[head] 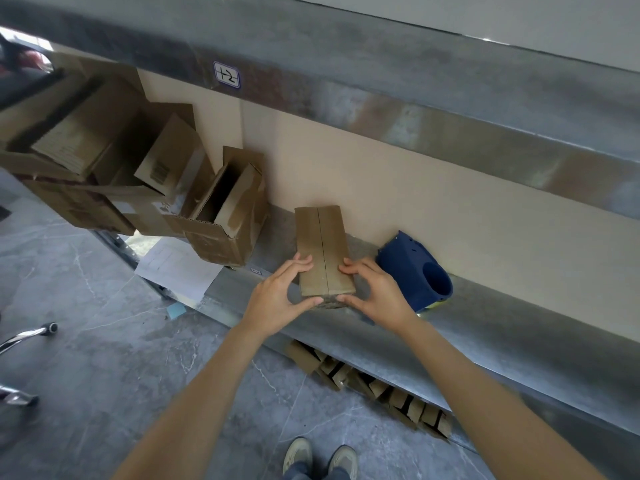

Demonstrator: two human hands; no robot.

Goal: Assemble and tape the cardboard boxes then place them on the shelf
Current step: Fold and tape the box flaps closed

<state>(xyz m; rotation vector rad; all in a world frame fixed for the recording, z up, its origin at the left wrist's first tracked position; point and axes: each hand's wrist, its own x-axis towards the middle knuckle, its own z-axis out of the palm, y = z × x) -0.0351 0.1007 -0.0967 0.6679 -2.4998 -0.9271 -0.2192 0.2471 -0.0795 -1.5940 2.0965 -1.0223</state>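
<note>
Left hand (280,296) and right hand (375,292) each pinch the box (323,251) on the shelf (485,306). Even pressure should keep it square.

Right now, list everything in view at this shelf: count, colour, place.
small box: one, brown, flaps closed, on the shelf
shelf: one, grey metal, across the view
blue tool: one, perhaps a tape dispenser, on the shelf right of the small box
open boxes: several, brown, shelf's left end
paper sheet: one, white, below the open boxes
label: one, white, on the upper beam
little boxes: many, brown, on the floor under the shelf
chair legs: two, chrome, far left
shoes: two, pale, bottom edge
left hand: grips the small box's near left
right hand: grips its near right
</note>
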